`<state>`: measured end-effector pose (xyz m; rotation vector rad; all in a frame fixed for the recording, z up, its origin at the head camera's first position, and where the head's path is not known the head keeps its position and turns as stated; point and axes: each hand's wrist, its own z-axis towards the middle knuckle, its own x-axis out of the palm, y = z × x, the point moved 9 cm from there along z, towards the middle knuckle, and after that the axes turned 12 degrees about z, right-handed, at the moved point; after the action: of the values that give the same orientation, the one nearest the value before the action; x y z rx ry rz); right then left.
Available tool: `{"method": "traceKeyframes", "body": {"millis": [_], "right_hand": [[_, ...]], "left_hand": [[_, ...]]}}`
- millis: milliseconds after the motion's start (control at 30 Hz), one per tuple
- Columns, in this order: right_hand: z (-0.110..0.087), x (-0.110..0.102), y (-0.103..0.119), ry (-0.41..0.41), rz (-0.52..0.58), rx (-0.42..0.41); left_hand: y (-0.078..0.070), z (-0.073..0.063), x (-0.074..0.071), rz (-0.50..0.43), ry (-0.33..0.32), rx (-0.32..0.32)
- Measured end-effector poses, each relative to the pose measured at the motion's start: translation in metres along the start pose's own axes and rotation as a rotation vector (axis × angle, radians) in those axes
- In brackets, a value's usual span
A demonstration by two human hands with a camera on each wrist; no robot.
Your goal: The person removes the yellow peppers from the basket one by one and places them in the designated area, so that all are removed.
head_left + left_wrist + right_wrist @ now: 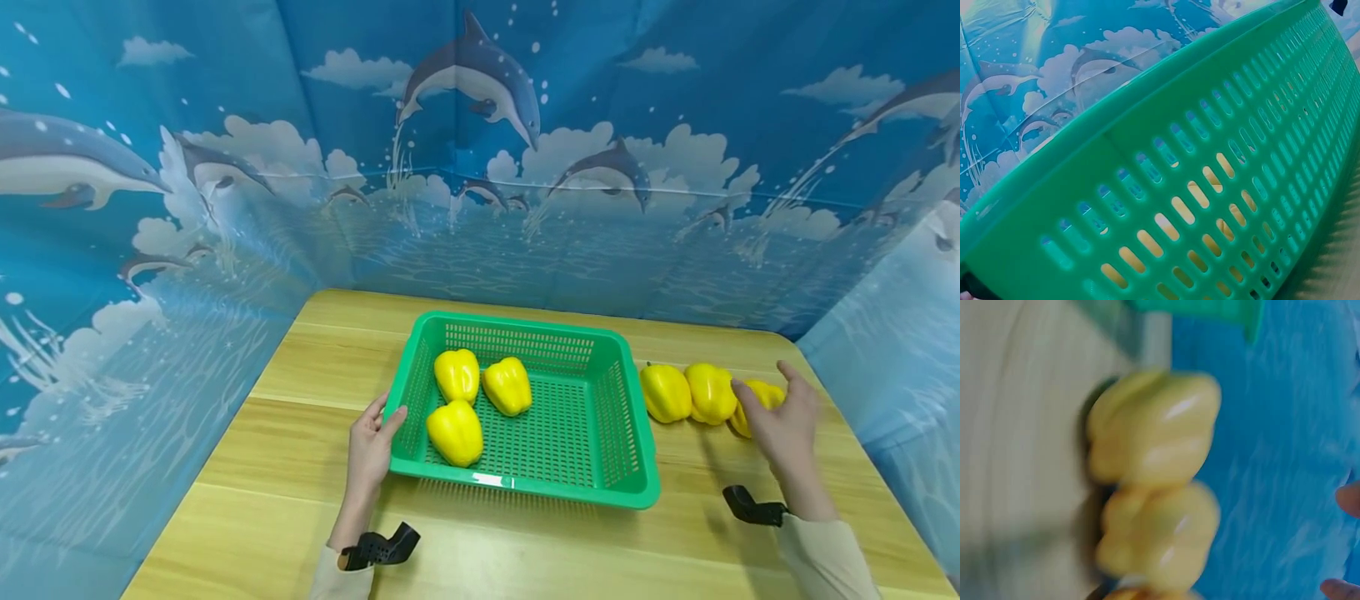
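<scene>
A green plastic basket (pixel 525 493) holds three yellow bell peppers (pixel 507 387) grouped toward its left side. My left hand (pixel 371 443) grips the basket's left rim, thumb over the edge. The left wrist view shows the slotted basket wall (pixel 1166 156) from close by, with yellow showing through the slots. To the right of the basket, three more yellow bell peppers (pixel 710 393) lie in a row on the table. Over the rightmost pepper (pixel 763 398) hovers my right hand (pixel 791 421), fingers spread, partly hiding it. Two of those peppers (pixel 1154 428) appear blurred in the right wrist view.
The wooden table (pixel 285 467) carries everything. A blue dolphin-printed curtain (pixel 480 242) hangs behind it and along both sides. Black wrist devices (pixel 381 547) are worn on both forearms.
</scene>
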<state>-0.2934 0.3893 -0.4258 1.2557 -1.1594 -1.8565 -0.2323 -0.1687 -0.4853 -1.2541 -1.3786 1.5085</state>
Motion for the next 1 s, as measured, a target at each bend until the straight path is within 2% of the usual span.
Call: {"method": "traceKeyframes", "body": {"millis": [200, 300, 400, 533, 667, 833, 1000], "right_hand": [[-0.006, 0.039, 0.064, 0.084, -0.018, -0.246], [-0.009, 0.063, 0.091, 0.166, 0.0, -0.362], [-0.014, 0.086, 0.111, 0.262, 0.007, -0.427], [-0.017, 0.117, 0.13, 0.385, 0.008, -0.459], [-0.017, 0.144, 0.144, 0.483, -0.02, -0.445], [-0.019, 0.172, 0.154, 0.577, -0.094, -0.428], [-0.024, 0.195, 0.161, 0.674, -0.123, -0.438]], "left_hand": [[0.003, 0.0, -0.001, -0.018, -0.008, -0.004], [0.002, 0.0, 0.0, -0.024, -0.006, 0.002], [0.001, -0.001, 0.0, -0.015, -0.01, 0.004], [0.001, -0.002, -0.001, 0.008, -0.021, -0.006], [0.0, -0.001, -0.002, 0.018, -0.023, -0.013], [-0.001, -0.001, -0.001, 0.022, -0.013, -0.008], [-0.001, -0.002, 0.0, 0.02, -0.007, -0.009]]}}
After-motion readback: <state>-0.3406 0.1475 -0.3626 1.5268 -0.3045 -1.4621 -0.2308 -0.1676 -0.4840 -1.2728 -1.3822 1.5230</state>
